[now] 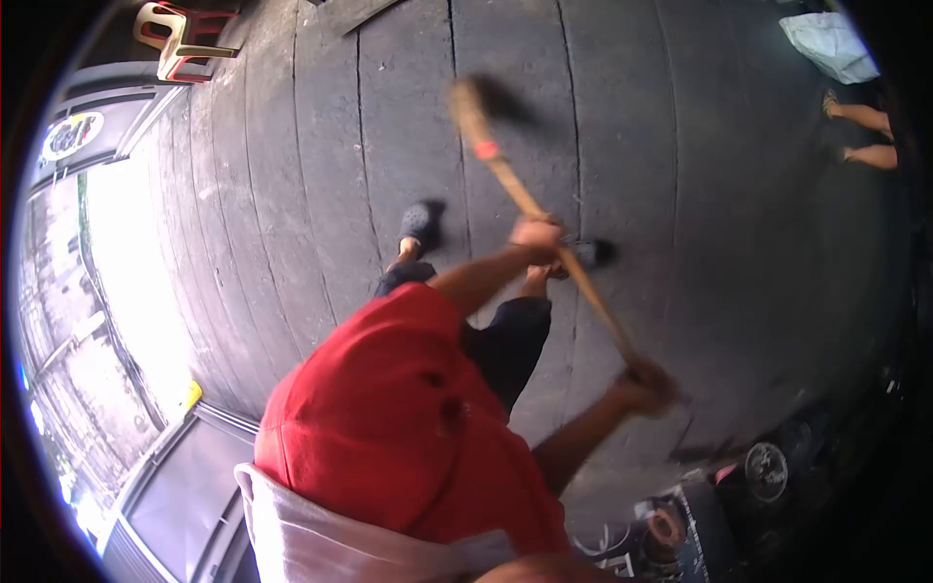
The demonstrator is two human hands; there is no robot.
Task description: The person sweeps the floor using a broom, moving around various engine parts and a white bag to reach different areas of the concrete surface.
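Wooden stick [508,180] (smooth), matt planks [292,194]

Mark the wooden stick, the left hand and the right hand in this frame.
wooden stick [504,176]: head view, shaft just below its red band.
left hand [537,236]: head view, knuckles closed around the mid-shaft.
right hand [646,384]: head view, fist at the stick's near end.

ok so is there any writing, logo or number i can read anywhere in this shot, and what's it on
Nothing can be read outright.
Oval sign by the bright opening, upper left: coloured lettering or a logo, too blurred to read.
Clutter on the floor, lower right: possible markings, too dark and small to read.
Red band on the broom handle: no writing visible.
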